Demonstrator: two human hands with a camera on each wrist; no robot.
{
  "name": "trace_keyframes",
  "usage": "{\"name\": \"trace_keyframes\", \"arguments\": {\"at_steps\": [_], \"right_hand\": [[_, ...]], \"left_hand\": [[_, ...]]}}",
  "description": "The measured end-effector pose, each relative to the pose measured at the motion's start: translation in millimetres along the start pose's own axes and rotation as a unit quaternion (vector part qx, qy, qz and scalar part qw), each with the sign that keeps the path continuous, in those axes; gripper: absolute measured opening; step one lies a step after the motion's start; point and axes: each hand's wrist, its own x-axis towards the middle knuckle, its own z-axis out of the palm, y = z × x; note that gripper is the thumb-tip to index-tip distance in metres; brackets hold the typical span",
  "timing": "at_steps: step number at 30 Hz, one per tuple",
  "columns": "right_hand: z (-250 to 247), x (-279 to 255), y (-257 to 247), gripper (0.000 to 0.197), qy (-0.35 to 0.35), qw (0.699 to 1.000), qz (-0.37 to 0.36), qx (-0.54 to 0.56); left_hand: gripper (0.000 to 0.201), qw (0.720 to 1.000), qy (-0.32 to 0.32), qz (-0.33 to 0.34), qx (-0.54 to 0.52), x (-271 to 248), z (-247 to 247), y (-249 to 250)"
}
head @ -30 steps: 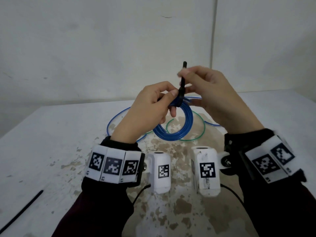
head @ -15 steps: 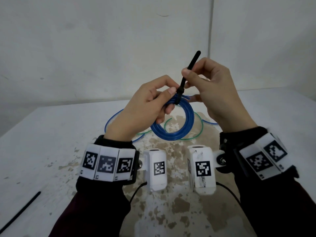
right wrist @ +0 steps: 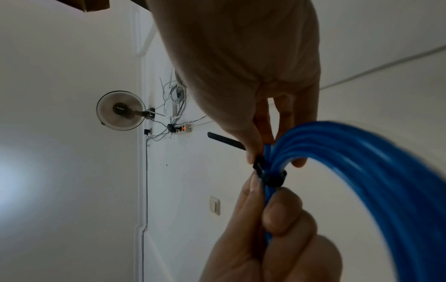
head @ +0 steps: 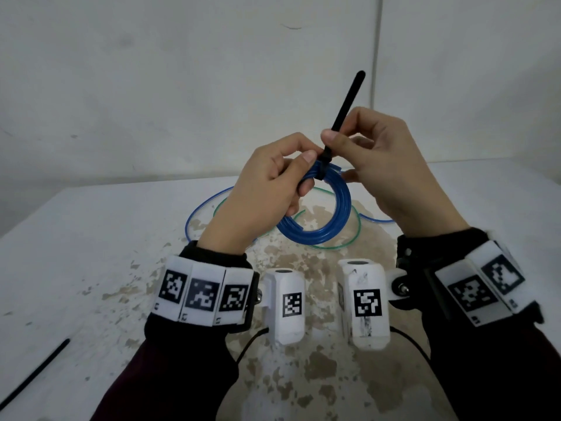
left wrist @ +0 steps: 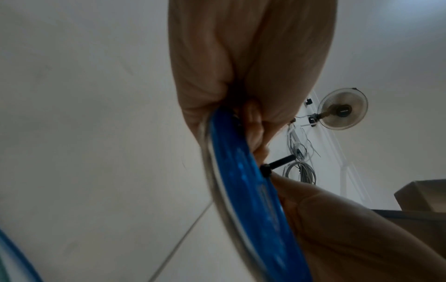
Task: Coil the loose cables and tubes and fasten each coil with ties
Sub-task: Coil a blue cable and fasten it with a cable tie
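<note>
A blue tube coil (head: 331,217) is held up above the white table (head: 91,253). My left hand (head: 273,183) grips the top of the coil, thumb and fingers curled round the strands. A black tie (head: 346,107) is looped round the coil there, its free end sticking up and to the right. My right hand (head: 373,159) pinches the tie's tail just above the loop. In the right wrist view the black tie (right wrist: 270,175) wraps the blue coil (right wrist: 362,162) tightly. The left wrist view shows the coil (left wrist: 246,190) edge-on and the tie's tail (left wrist: 282,161).
A loose thin blue tube (head: 206,205) and a thin green tube (head: 349,241) lie on the table behind the coil. Another black tie (head: 33,372) lies at the table's near left. The tabletop's paint is worn off in the middle.
My right hand has drawn the tie's tail up and to the right, so more of it sticks out above the fingers. Both hands have risen slightly with the coil.
</note>
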Motion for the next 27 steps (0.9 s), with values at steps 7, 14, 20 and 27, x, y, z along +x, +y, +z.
{"name": "trace_keyframes", "arguments": {"at_steps": [7, 14, 20, 27], "right_hand": [[-7, 0, -6, 0.026, -0.014, 1.000, -0.016, 0.010], [1, 2, 2, 0.024, 0.003, 0.999, -0.023, -0.024], [-8, -6, 7, 0.024, -0.013, 0.998, 0.006, -0.055], [-51, -36, 5, 0.020, -0.021, 0.990, 0.077, -0.115]], "left_hand": [[0.025, 0.999, 0.036, -0.001, -0.001, -1, 11, 8], [0.024, 0.991, 0.082, 0.048, 0.094, -2, 14, 4], [0.025, 0.998, 0.043, -0.016, 0.047, -2, 21, 3], [0.019, 0.986, 0.003, -0.075, -0.147, -2, 62, 0]]}}
